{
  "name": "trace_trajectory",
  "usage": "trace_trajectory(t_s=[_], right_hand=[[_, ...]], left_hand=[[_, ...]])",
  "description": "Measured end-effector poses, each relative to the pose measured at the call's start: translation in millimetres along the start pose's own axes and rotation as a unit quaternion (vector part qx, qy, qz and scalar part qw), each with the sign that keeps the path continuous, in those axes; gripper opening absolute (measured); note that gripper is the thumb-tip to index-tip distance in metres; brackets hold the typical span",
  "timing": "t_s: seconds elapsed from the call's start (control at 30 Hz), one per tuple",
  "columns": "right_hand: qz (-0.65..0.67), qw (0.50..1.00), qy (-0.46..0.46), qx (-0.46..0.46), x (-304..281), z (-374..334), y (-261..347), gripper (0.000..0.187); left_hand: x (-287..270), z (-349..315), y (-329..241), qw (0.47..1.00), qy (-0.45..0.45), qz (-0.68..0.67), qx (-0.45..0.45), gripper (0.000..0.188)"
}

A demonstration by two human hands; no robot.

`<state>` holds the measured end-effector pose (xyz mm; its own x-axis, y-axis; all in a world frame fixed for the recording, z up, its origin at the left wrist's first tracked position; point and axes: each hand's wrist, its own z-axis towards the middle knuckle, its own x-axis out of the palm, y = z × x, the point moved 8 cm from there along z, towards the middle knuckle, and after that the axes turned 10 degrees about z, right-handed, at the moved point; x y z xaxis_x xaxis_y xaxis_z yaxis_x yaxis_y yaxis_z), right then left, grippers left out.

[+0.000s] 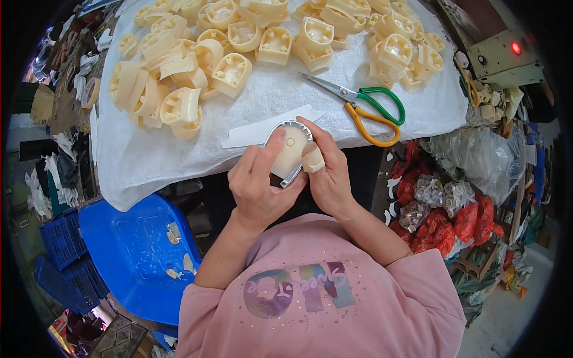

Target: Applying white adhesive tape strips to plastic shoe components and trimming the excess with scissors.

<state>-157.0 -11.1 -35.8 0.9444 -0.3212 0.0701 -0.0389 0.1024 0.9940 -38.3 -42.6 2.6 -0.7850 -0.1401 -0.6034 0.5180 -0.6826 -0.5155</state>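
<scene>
Between my hands, near the table's front edge, is a cream shoe heel [289,156] with a shiny silver band [290,123] running round its curved rim. My left hand [258,186] grips it from the left, the index fingertip pressed on its flat face near a small round mark. On the right side, my right hand [330,178] closes on the rim and band; beige tape [312,159] wraps its thumb. A white strip [250,135] lies on the cloth just beyond the heel. Fingers partly cover the lower end of the band.
Scissors [346,94] with one green and one orange handle lie on the white cloth [197,156], right of my hands. Many cream hollow heels [231,74] are heaped across the far side. A blue plastic chair [134,256] stands lower left; red bags [439,230] lie at right.
</scene>
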Motion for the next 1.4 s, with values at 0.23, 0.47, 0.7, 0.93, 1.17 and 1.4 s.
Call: trace_trajectory(t_s=[0.23,0.47,0.7,0.93,1.17,1.4], right_hand=[[0.040,0.989,0.124,-0.068,-8.4,8.5,12.0,0.046],[0.088,0.973,0.151,0.149,-10.8,19.2,1.9,0.030],[-0.038,0.976,0.215,0.002,-2.7,23.8,12.5,0.034],[0.085,0.988,0.122,-0.036,-26.4,7.8,11.0,0.023],[0.261,0.940,0.126,0.180,-19.1,-15.2,-8.4,0.028],[0.229,0.929,0.192,0.217,-13.0,-13.1,-9.6,0.025]], left_hand=[[37.8,-26.2,15.6,0.782,0.227,-0.499,-0.297,0.063],[55.0,-44.1,-5.0,0.581,0.287,-0.674,-0.355,0.083],[56.0,-37.1,-6.1,0.511,0.235,-0.739,-0.370,0.089],[51.1,-35.2,9.3,0.538,0.193,-0.715,-0.403,0.084],[40.9,-23.9,16.7,0.644,0.171,-0.646,-0.373,0.082],[31.5,-16.9,14.9,0.739,0.222,-0.534,-0.346,0.084]])
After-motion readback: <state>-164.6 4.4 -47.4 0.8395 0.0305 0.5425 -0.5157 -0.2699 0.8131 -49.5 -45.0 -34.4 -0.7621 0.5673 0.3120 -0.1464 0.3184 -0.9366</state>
